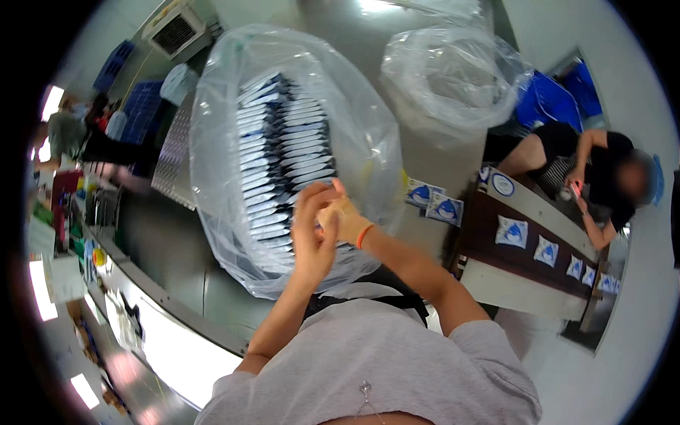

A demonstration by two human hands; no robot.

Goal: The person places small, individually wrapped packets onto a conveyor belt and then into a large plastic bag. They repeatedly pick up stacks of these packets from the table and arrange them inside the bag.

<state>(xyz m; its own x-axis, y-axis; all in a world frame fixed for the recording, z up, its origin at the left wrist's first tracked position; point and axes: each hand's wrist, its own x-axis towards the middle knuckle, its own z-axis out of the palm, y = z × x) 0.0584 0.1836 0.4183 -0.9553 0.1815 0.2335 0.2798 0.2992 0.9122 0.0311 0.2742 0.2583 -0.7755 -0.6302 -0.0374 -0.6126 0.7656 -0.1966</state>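
My left hand point(312, 230) and my right hand point(345, 218) meet over the near part of a large clear plastic bag point(368, 142). The left is bare, its fingers curved and apart from the thumb, beside the right hand's palm. On the right hand is a cream glove point(354, 225) with an orange cuff. The right fingers are partly covered by the left hand and blurred, so their closure is unclear. Beneath them, in the bag, several white-and-blue packets point(258, 156) stand on edge in two long rows. I see no packet in either hand.
Two packets point(445, 209) lie right of the bag. A dark conveyor belt point(489, 244) carries several more, and a seated person point(567, 163) works beside it. Another clear bag point(453, 78) and blue crates point(545, 99) stand at the far right. A metal table point(163, 241) extends left.
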